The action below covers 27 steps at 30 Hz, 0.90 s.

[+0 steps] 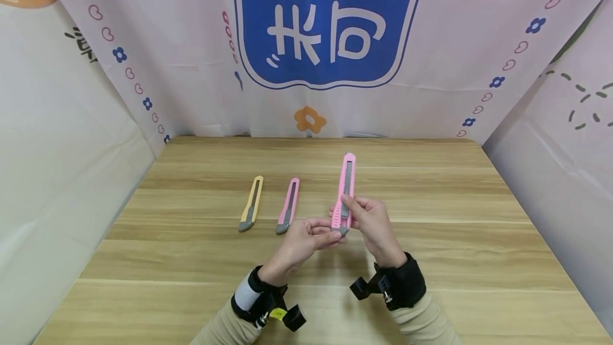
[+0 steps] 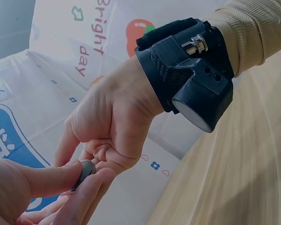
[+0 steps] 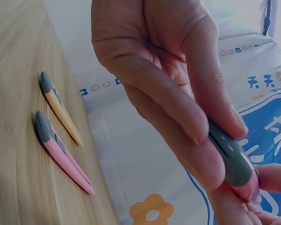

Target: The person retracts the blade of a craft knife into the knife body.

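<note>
Above the table, both hands hold a pink box cutter (image 1: 348, 174) with a grey end cap (image 3: 230, 157), its far end pointing away from me. My left hand (image 1: 300, 239) pinches the grey cap between thumb and fingers. The right hand (image 1: 375, 228) grips the cutter's lower body, its thumb on the slider in the grey track. Left of the hands, a second pink box cutter (image 1: 288, 206) lies on the wooden table (image 1: 191, 260). Beside that one lies a yellow box cutter (image 1: 251, 204), also with a grey cap.
A white printed cloth (image 1: 191, 89) with a blue badge hangs behind the table's far edge. More pale cloth (image 1: 62, 174) hangs along the sides. Each wrist wears a black strap (image 1: 407, 281) with a small camera.
</note>
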Tool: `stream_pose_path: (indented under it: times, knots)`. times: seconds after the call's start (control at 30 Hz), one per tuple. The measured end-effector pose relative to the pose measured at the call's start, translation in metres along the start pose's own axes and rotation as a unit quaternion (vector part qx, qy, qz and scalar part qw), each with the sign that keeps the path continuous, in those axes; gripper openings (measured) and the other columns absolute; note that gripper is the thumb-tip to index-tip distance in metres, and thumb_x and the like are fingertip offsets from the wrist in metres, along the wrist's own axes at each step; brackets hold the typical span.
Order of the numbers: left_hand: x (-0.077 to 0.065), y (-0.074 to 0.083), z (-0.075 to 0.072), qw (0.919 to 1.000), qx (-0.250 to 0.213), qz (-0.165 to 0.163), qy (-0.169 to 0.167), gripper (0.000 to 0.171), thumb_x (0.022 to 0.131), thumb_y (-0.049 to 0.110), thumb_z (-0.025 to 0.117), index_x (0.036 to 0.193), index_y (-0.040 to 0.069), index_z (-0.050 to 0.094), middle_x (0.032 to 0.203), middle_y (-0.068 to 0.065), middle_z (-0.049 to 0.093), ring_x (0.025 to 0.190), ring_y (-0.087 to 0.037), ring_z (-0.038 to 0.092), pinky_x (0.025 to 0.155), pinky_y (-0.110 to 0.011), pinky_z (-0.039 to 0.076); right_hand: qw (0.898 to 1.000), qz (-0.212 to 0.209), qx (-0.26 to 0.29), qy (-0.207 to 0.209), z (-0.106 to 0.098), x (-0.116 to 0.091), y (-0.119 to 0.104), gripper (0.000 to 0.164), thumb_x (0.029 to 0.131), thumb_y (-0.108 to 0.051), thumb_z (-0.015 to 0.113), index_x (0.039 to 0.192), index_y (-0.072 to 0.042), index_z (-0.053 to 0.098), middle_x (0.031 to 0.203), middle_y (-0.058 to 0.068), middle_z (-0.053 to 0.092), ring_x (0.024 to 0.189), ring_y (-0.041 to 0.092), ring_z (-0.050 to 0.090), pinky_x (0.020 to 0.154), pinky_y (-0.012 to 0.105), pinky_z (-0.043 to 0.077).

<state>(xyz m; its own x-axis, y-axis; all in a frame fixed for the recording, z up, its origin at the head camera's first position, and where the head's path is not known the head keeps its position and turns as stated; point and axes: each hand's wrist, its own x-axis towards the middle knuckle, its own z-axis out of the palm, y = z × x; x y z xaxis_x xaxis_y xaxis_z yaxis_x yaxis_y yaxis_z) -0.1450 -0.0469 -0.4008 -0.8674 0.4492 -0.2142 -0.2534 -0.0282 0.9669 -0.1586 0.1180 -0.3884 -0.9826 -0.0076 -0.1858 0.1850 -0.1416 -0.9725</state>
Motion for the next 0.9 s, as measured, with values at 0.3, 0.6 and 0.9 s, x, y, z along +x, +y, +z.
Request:
stream_pose_path:
  times: [0.3,0.6,0.9]
  knots:
    - [-0.0016,0.0013,0.0015,0.9999,-0.014,-0.002,0.004,0.031,0.089,-0.004,0.062,0.117,-0.015,0.058,0.106,-0.026,0.071,0.081,-0.008,0.073,0.088,-0.032,0.060,0.998,-0.049,0.023,-0.023,-0.0011,-0.0024,0.0003,0.040,0.096,-0.007,0.056,0.117,0.026,0.051,0.068,-0.012,0.075,0.070,0.007,0.074,0.065,0.019,0.061]
    - [-0.0022,0.0011,0.0013,0.9999,-0.011,-0.008,0.004,0.031,0.089,-0.002,0.062,0.118,-0.013,0.059,0.107,-0.026,0.071,0.082,-0.008,0.073,0.083,-0.024,0.061,0.999,-0.045,0.021,-0.020,-0.0017,-0.0026,0.0011,0.040,0.095,-0.007,0.058,0.117,0.026,0.051,0.068,-0.011,0.075,0.072,0.007,0.074,0.067,0.020,0.061]
    - [-0.0010,0.0006,0.0000,0.9997,-0.023,-0.007,0.002,0.031,0.089,-0.003,0.061,0.118,-0.014,0.058,0.106,-0.025,0.072,0.081,-0.008,0.073,0.082,-0.023,0.061,0.998,-0.043,0.026,-0.024,-0.0016,-0.0026,0.0018,0.035,0.094,-0.006,0.059,0.114,0.022,0.056,0.074,-0.006,0.077,0.076,0.011,0.075,0.069,0.021,0.061]
